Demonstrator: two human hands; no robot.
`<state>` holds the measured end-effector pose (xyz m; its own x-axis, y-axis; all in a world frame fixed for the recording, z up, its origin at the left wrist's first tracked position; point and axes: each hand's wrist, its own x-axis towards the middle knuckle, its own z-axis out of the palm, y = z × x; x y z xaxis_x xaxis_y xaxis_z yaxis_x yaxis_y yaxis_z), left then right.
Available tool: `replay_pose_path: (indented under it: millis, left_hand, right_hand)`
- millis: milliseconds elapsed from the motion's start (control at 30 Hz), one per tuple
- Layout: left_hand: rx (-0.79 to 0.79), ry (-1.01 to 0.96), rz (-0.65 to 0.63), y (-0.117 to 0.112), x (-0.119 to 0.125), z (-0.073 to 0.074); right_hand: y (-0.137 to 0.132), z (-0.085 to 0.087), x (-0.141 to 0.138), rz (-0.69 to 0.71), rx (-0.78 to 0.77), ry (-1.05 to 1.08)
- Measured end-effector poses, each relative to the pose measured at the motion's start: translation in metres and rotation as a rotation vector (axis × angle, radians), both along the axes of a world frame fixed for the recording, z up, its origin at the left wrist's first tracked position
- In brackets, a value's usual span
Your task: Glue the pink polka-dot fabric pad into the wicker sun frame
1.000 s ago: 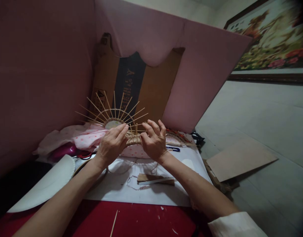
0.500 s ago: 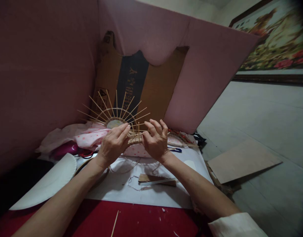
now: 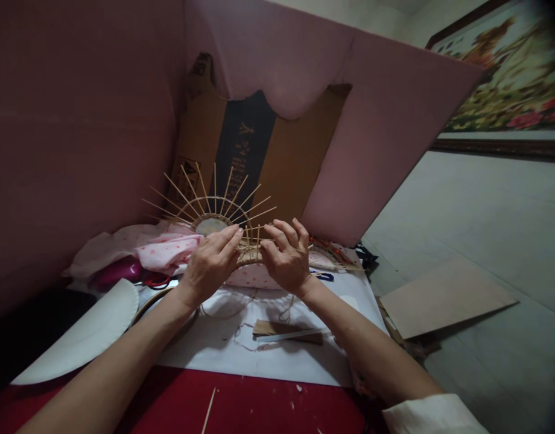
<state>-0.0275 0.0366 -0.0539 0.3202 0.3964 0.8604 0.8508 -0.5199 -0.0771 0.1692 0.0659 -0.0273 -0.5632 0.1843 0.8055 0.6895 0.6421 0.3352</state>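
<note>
Both my hands hold a small woven piece of tan cord with thin wooden sticks standing up from it. My left hand grips its left side, fingers curled round it. My right hand pinches the right side, fingertips among the sticks. Behind them stands a finished sunburst of sticks around a small round mirror. Loose tan cord trails from the piece onto the white sheet below.
Pink spotted cloth lies behind my left hand. A white paper plate sits at the left, a cardboard strip on the sheet, a loose stick on the red cloth. Pink foam boards and a cardboard box wall the back.
My hands have barely moved; the fingers shifted slightly on the woven piece. The view drifted a little to the left.
</note>
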Motion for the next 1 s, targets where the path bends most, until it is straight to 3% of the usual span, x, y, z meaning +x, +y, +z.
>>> replay_pose_path:
  millis: [433, 733, 1000]
  left_hand:
    - [0.013, 0.02, 0.021, -0.001, 0.001, 0.0]
    - [0.071, 0.03, 0.002, 0.0, 0.003, 0.0]
    - [-0.128, -0.059, -0.009, -0.009, -0.034, 0.015]
  right_hand:
    - [0.009, 0.009, 0.0, 0.182, 0.041, -0.144]
    - [0.01, 0.006, -0.009, 0.12, 0.042, -0.264]
    - [0.009, 0.005, -0.01, 0.103, 0.057, -0.235]
